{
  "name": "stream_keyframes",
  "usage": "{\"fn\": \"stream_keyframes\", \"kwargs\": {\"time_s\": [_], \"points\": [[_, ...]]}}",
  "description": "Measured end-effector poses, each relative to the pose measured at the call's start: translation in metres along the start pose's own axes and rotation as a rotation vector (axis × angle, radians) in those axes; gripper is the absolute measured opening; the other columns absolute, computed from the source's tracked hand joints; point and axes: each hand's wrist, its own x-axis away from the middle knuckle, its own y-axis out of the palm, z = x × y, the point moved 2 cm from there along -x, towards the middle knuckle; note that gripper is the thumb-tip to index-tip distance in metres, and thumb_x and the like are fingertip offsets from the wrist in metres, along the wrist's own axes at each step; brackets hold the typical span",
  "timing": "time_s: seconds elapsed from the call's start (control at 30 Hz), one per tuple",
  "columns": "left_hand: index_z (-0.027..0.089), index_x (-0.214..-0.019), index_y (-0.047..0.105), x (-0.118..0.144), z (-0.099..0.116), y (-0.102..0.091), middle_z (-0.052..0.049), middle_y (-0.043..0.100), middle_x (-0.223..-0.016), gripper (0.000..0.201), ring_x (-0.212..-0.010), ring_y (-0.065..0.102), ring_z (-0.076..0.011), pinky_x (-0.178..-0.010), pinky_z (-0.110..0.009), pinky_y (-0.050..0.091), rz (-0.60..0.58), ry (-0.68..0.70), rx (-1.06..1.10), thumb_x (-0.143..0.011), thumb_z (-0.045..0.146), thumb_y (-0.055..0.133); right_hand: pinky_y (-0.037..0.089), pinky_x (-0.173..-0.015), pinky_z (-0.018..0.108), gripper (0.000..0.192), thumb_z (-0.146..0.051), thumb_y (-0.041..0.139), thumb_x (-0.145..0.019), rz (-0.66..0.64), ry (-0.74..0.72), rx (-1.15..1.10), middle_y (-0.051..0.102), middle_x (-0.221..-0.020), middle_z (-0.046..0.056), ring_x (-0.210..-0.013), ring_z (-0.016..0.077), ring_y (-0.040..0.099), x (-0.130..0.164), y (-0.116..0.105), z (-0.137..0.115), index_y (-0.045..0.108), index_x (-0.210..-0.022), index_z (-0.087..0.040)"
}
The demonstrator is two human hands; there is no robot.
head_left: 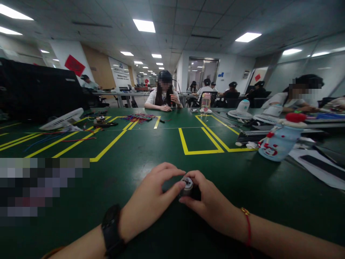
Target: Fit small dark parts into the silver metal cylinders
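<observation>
Both hands, left hand [151, 201] and right hand [208, 205], grip small motor [187, 185]

A pale blue bottle [279, 144] lay at two o'clock on the green surface [151, 151]; a white fan [62, 119] sat at ten, coloured wires [140, 117] at twelve, a pink bottle [206, 102] beyond.

Small motor [187, 186], pinched between the left hand [151, 198] and right hand [208, 205]: bare metal casing, silvery, smooth, faintly glossy; green table [140, 154] beneath the motor: smooth matt mat with painted yellow lines; watch [111, 230] left of the motor: black, matt; cord bracelet [247, 225] right of the motor: red thread; bottle [279, 144] beyond the motor to the right: pale blue plastic, soft sheen; fan grille [61, 119] far left of the motor: white plastic.
</observation>
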Motion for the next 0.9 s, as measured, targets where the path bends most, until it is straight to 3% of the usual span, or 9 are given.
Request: {"fn": "stream_keyframes", "kwargs": {"time_s": [0.13,0.2,0.33,0.43,0.53,0.63,0.77,0.9], "points": [[0.026,-0.089,0.071,-0.011,0.008,0.002,-0.003,0.063,-0.094,0.017,-0.088,0.06,-0.0194,-0.079,-0.033,0.049,0.03,-0.027,0.077,-0.087,0.033,0.055,0.045,-0.077,0.03,0.037,-0.031,0.066,-0.074,0.004,0.02,0.006,0.06,-0.102,0.003,-0.089,0.0146,0.056,0.001,-0.006,-0.004,0.05,-0.105,-0.02],[0.028,-0.09,0.072,-0.008,-0.003,0.0,-0.003,0.063,-0.095,0.019,-0.09,0.059,-0.0208,-0.081,-0.035,0.048,0.034,-0.075,0.059,-0.086,0.037,0.056,0.044,-0.076,0.029,0.035,-0.029,0.066,-0.073,0.009,0.016,0.021,0.06,-0.099,0.002,-0.086,0.014,0.056,0.002,-0.009,-0.004,0.05,-0.103,-0.02],[0.036,-0.096,0.073,0.004,-0.029,0.007,-0.002,0.062,-0.108,0.018,-0.101,0.055,-0.0252,-0.088,-0.043,0.043,-0.081,-0.1,-0.116,-0.084,0.037,0.06,0.044,-0.074,0.028,0.033,-0.026,0.065,-0.073,0.017,0.001,0.018,0.061,-0.097,0.001,-0.085,0.013,0.056,0.004,-0.01,-0.002,0.05,-0.102,-0.02],[0.041,-0.099,0.072,0.007,-0.036,0.016,-0.001,0.061,-0.114,0.02,-0.105,0.053,-0.0274,-0.09,-0.046,0.041,-0.143,-0.065,-0.232,-0.084,0.036,0.06,0.045,-0.078,0.028,0.039,-0.026,0.064,-0.073,0.027,-0.01,0.031,0.06,-0.103,0.002,-0.09,0.0133,0.056,0.005,-0.007,-0.003,0.049,-0.109,-0.021],[0.039,-0.11,0.067,0.009,-0.037,0.014,-0.002,0.059,-0.12,0.027,-0.109,0.051,-0.0275,-0.094,-0.047,0.04,-0.163,-0.068,-0.174,-0.085,0.037,0.059,0.044,-0.089,0.031,0.049,-0.03,0.063,-0.076,0.052,-0.038,0.08,0.056,-0.117,0.003,-0.102,0.0149,0.054,0.004,-0.013,-0.003,0.045,-0.121,-0.025],[0.035,-0.122,0.058,0.016,-0.048,-0.006,-0.003,0.055,-0.126,0.036,-0.114,0.052,-0.0253,-0.099,-0.043,0.04,-0.126,-0.149,-0.036,-0.087,0.042,0.054,0.045,-0.089,0.033,0.046,-0.038,0.057,-0.08,0.152,0.004,0.186,0.056,-0.117,0.005,-0.102,0.0166,0.055,0.008,-0.042,0.008,0.045,-0.122,-0.025],[0.033,-0.116,0.061,0.03,-0.078,-0.035,-0.002,0.06,-0.12,0.033,-0.109,0.056,-0.0253,-0.094,-0.04,0.044,-0.057,-0.304,0.02,-0.087,0.047,0.052,0.049,-0.078,0.035,0.051,-0.049,0.054,-0.08,0.389,0.22,0.428,0.058,-0.11,0.008,-0.091,0.0195,0.059,0.025,-0.106,0.051,0.044,-0.121,-0.02],[0.031,-0.115,0.06,0.037,-0.094,-0.04,-0.002,0.064,-0.113,0.035,-0.103,0.06,-0.0254,-0.089,-0.039,0.048,-0.061,-0.377,0.077,-0.086,0.05,0.052,0.049,-0.066,0.033,0.057,-0.056,0.051,-0.078,0.482,0.388,0.617,0.06,-0.104,0.009,-0.077,0.0196,0.06,0.044,-0.154,0.1,0.044,-0.121,-0.019]]}}
